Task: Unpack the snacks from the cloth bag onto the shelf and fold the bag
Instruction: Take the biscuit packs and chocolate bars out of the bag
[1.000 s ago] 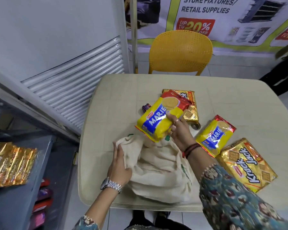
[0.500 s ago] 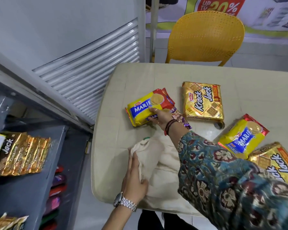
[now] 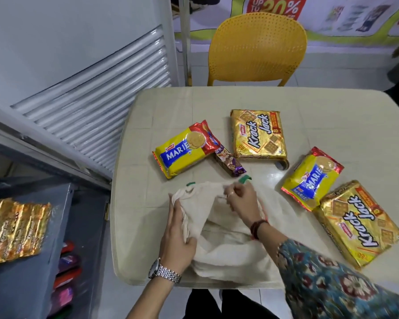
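While my left hand (image 3: 177, 236) grips the cloth bag (image 3: 226, 240) rim at lower centre, my right hand (image 3: 240, 199) pinches its far edge, bag mouth held apart on the table (image 3: 332, 116). Unpacked at frame centre: Marie pack (image 3: 184, 149), chocolate bar (image 3: 228, 163), Krack Jack pack (image 3: 258, 134). Another Marie pack (image 3: 312, 178) and Krack Jack pack (image 3: 357, 224) lie at right.

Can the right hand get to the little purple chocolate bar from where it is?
Probably yes. The right hand pinches the cloth bag rim, and the purple chocolate bar lies just beyond it on the table, uncovered, nothing between. It must release the bag first.
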### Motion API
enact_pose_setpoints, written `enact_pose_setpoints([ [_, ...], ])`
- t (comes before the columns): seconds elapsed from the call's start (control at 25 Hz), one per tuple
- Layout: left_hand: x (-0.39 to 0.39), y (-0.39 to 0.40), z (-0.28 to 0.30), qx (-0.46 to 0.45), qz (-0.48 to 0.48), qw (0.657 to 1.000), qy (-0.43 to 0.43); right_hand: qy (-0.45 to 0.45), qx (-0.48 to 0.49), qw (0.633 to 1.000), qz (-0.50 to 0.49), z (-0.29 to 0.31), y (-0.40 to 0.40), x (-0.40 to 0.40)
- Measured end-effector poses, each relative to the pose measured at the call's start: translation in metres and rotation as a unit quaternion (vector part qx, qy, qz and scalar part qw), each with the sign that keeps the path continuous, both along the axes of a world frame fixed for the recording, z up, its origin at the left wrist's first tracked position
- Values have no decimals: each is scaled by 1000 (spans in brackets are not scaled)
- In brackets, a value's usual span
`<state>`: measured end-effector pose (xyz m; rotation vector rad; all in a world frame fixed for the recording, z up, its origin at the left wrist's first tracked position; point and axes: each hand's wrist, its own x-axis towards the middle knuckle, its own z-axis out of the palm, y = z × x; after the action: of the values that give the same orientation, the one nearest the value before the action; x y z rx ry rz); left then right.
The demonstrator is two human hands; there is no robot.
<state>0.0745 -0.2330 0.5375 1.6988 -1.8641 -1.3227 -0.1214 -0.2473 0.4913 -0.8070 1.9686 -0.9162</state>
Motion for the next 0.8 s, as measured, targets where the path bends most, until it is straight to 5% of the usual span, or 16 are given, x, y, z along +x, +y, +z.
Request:
enact_pose_setpoints([
  [0.12,-12,1,5,-24,-23,999,30,-61,83,976,189,1,57,8],
  [0.28,-27,4,12,-53,-35,996,54,4,212,866,453,-14,92,12],
  [0.48,-35,9,17,-76,-45,994,64,154,216,868,421,-14,101,-1],
  [0.8,-36,14,20,-63,-33,997,27,275,248,733,571,-9,123,-37],
])
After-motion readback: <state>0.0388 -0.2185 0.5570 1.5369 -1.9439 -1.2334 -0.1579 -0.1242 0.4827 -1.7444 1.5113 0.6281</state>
